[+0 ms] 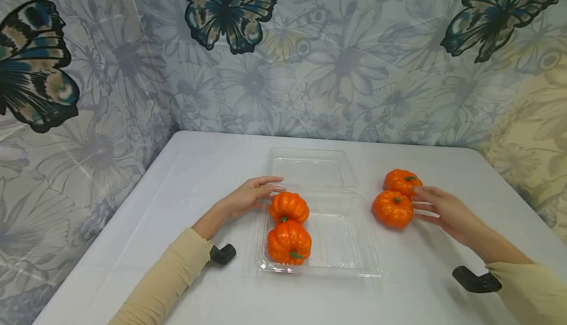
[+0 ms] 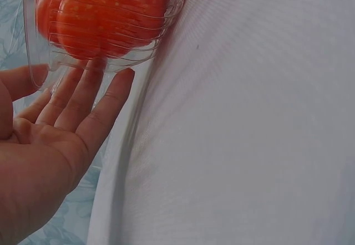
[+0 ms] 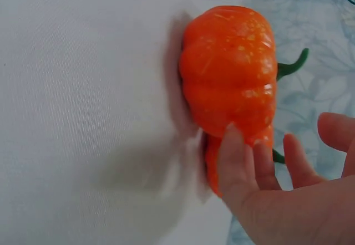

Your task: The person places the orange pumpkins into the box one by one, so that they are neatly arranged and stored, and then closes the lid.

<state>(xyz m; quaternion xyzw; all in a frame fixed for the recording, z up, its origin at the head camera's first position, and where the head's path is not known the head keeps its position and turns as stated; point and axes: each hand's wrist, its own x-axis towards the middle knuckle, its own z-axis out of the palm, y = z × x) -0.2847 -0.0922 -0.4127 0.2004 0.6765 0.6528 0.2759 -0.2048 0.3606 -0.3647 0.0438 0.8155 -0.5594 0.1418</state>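
In the head view my left hand (image 1: 248, 198) is at the left side of a clear plastic clamshell container (image 1: 341, 236), its fingers extended. The left wrist view shows the thumb at the container's rim (image 2: 29, 45) and the other fingers against its ribbed wall. Two orange mini pumpkins with green stems, a rear one (image 1: 289, 207) and a front one (image 1: 289, 243), sit in the container's left half. On the right, my right hand (image 1: 452, 215) reaches with spread fingers to two more pumpkins on the table, a rear one (image 1: 402, 182) and a front one (image 1: 393, 210). Its fingertips overlap them.
The container's lid (image 1: 312, 167) lies folded back behind the base. A white cloth covers the table (image 1: 212, 162). Butterfly-patterned fabric (image 1: 345, 69) hangs behind and at the left. Black devices show at the left wrist (image 1: 223, 254) and right wrist (image 1: 476, 280).
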